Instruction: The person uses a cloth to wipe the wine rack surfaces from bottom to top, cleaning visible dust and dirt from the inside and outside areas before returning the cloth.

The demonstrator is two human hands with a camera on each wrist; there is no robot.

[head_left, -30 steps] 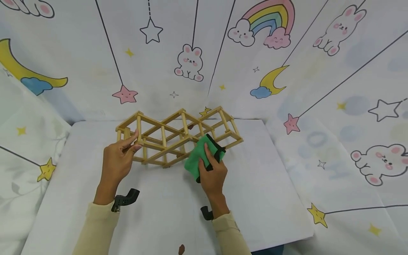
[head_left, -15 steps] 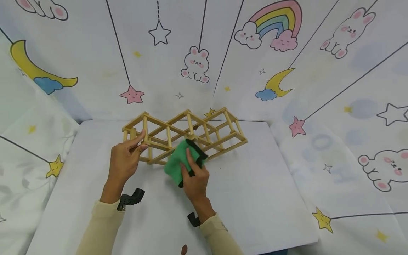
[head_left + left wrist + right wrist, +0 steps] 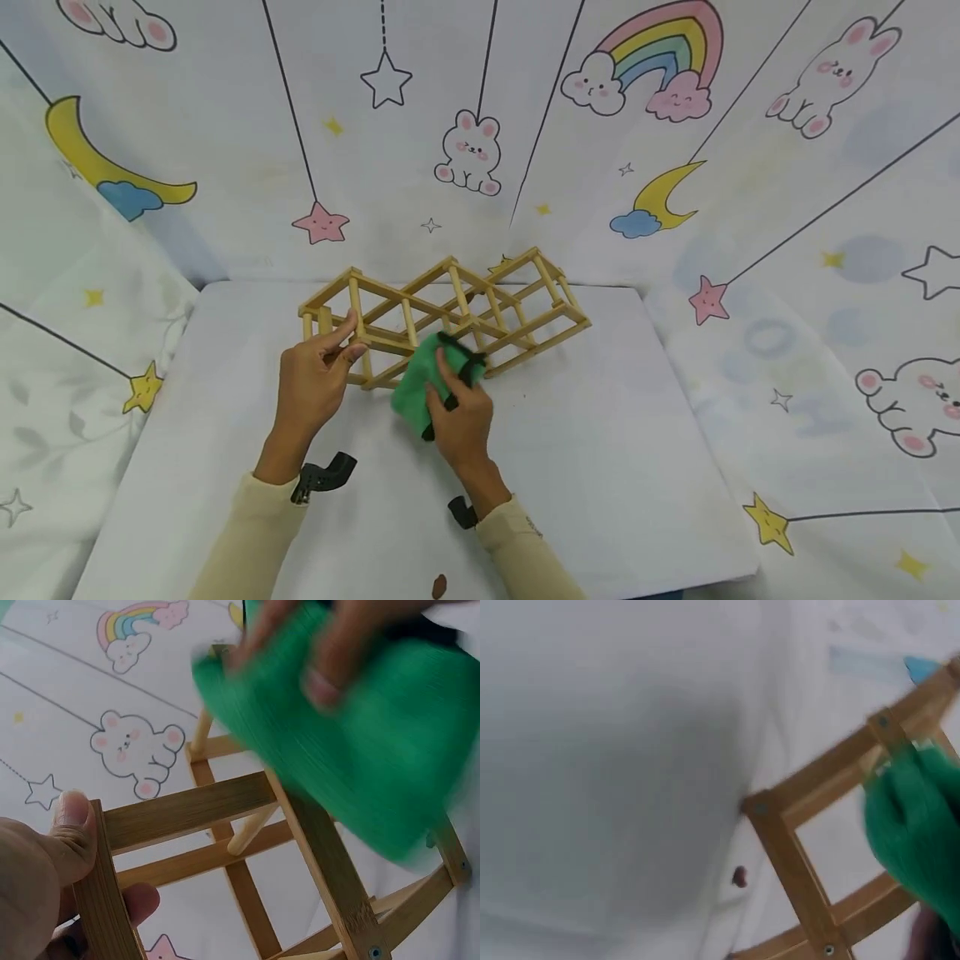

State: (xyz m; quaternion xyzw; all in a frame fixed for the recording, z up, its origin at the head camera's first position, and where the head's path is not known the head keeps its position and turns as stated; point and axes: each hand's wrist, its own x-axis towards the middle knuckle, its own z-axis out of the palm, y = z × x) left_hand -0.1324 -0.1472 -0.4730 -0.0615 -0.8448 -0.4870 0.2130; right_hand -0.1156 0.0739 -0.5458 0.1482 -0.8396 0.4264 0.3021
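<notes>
A wooden lattice rack (image 3: 459, 289), built of crossed slats joined by round rods, stands stretched out at the back of the white table. My left hand (image 3: 311, 383) pinches its left end, with the thumb on one side of a slat (image 3: 111, 896) and fingertips on the other, as the left wrist view shows. A green cloth (image 3: 416, 389) with a black edge is in my right hand (image 3: 467, 421), bunched under the fingers against the rack's front middle. The cloth (image 3: 375, 772) looks blurred in the left wrist view and hides part of the slats behind it.
A white table (image 3: 600, 475) lies under the rack, with a small brown spot (image 3: 439, 586) near its front edge. White fabric printed with rabbits, stars and moons (image 3: 663, 200) rises behind and at both sides. Black wrist mounts (image 3: 324, 477) sit on both wrists.
My right hand has moved the green cloth leftward along the rack's front, from right of the middle. My left hand keeps its grip on the left end. The head view has shifted slightly.
</notes>
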